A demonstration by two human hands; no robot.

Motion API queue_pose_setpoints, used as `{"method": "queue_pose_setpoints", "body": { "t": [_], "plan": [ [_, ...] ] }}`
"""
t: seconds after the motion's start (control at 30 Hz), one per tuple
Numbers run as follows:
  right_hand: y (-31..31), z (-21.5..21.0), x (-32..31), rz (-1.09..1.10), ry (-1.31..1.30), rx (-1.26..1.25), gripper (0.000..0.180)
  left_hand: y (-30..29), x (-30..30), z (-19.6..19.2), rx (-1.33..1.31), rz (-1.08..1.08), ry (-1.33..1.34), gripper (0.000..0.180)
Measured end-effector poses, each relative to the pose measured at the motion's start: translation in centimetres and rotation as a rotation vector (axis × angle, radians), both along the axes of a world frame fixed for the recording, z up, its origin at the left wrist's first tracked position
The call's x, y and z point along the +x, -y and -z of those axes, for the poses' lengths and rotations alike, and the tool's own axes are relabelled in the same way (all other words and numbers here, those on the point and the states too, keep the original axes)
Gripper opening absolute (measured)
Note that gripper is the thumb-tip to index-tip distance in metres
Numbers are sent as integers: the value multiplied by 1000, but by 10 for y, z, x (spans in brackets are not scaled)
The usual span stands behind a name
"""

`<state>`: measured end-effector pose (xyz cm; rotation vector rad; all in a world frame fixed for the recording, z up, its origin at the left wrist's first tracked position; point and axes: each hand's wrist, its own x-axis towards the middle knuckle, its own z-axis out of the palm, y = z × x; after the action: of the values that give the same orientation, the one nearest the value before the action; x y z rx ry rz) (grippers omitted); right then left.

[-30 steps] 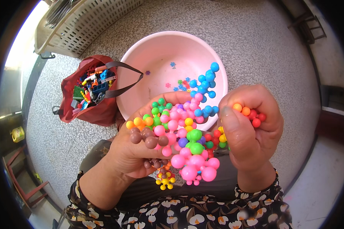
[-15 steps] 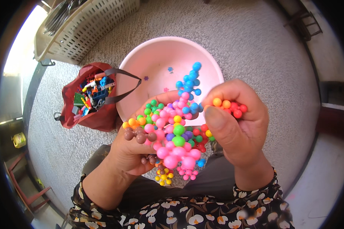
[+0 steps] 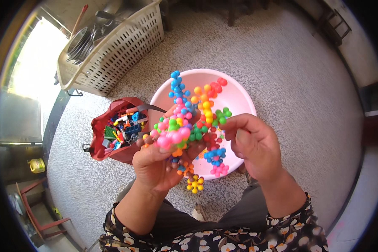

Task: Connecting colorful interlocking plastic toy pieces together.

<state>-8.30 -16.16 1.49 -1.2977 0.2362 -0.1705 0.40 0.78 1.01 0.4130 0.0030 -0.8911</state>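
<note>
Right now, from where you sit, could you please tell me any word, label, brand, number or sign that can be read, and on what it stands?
Nothing can be read anywhere in this view.
Small yellow plastic jug: too small and blurred to make out any lettering.
Multicoloured plastic ball model in the left hand: none visible.
Dark red bag: none visible.
Round pink plastic basin: none visible.

Speckled grey floor bears round pink basin, red bag of toy bricks close beside.
</note>
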Motion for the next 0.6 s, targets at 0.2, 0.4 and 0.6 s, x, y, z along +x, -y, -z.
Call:
{"method": "queue_pose_setpoints", "body": {
  "t": [0.2, 0.4, 0.6],
  "plan": [
    [-2, -18, 3, 1, 81, -620, 54, 6, 6, -5, 67, -156, 161, 65],
    [-2, -1, 4, 106, 107, -664, 58, 20, -4, -13, -4, -163, 290, 85],
    [4, -2, -2, 146, 66, -588, 46, 26, -17, -18, 106, -71, 445, 85]
  ]
}}
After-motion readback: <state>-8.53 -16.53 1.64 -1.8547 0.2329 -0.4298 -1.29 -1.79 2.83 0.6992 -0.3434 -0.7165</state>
